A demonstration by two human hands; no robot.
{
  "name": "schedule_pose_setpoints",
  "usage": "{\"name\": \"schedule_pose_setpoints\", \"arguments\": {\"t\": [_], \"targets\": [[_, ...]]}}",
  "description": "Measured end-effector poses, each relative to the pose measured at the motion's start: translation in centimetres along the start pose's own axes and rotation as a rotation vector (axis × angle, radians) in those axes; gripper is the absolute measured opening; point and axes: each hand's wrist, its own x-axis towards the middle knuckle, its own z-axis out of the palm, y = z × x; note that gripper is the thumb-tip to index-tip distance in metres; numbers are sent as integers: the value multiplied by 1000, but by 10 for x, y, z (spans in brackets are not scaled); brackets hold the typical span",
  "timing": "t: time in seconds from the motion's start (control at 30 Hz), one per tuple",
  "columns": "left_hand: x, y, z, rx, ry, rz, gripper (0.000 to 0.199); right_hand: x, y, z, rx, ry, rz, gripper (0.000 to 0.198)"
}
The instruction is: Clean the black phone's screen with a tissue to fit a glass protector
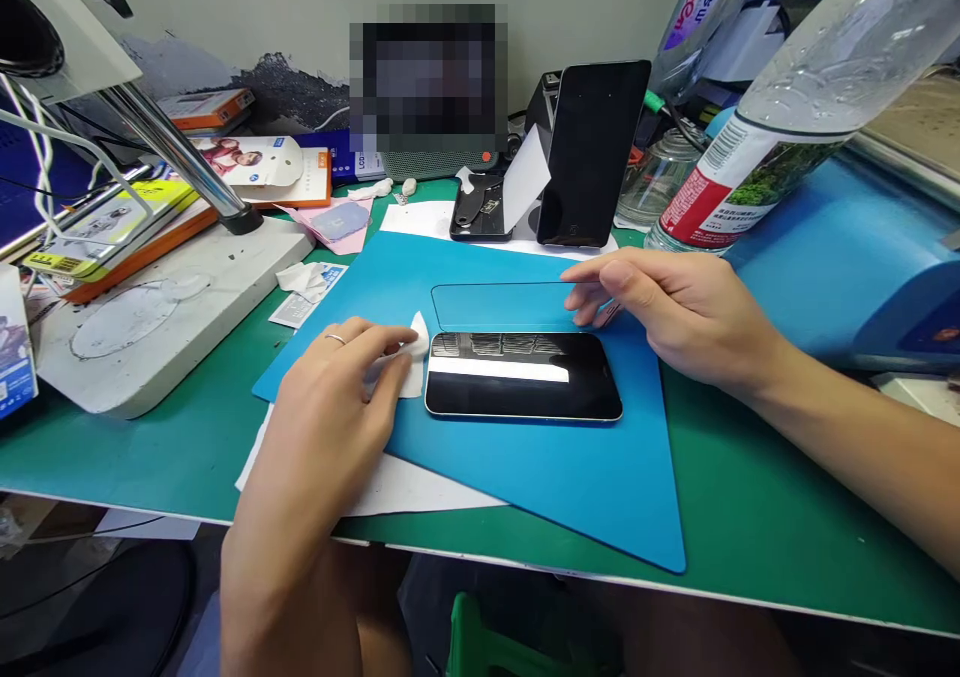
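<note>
A smartphone (517, 397) with a dark, shiny screen lies flat on a blue mat (570, 477). Just beyond its far edge is a thin clear screen protector (499, 307) with a dark outline. My right hand (645, 297) pinches that sheet by its right end, thumb on top and fingers curled beneath. To the left of the phone, my left hand (337, 387) grips a crumpled white tissue (414, 352) between thumb and forefinger. The tissue reaches close to the phone's left end.
Behind the mat, a black tablet-like device (592, 157) leans upright beside a dark phone part (480, 207). A large plastic bottle (780, 137) stands at right. A lamp base (172, 327) and stacked boxes (262, 172) occupy the left. White paper (427, 487) sticks out under the mat.
</note>
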Motion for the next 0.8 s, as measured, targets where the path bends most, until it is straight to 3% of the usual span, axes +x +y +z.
{"name": "schedule_pose_setpoints", "arguments": {"t": [0.23, 0.37, 0.53, 0.8], "targets": [[0, 10, -2, -78, 141, 13, 16, 5, 3, 1, 17, 65, 68, 46], [-6, 14, 1, -7, 39, 117, 24, 7, 7, 0, -30, 40, 46, 59], [-23, 28, 9, 146, -137, 289, 54, 8, 11, -1, -66, -4, 22, 66], [-32, 80, 37, 215, -157, 443, 79, 8, 17, 1, -51, -13, -18, 70]]}}
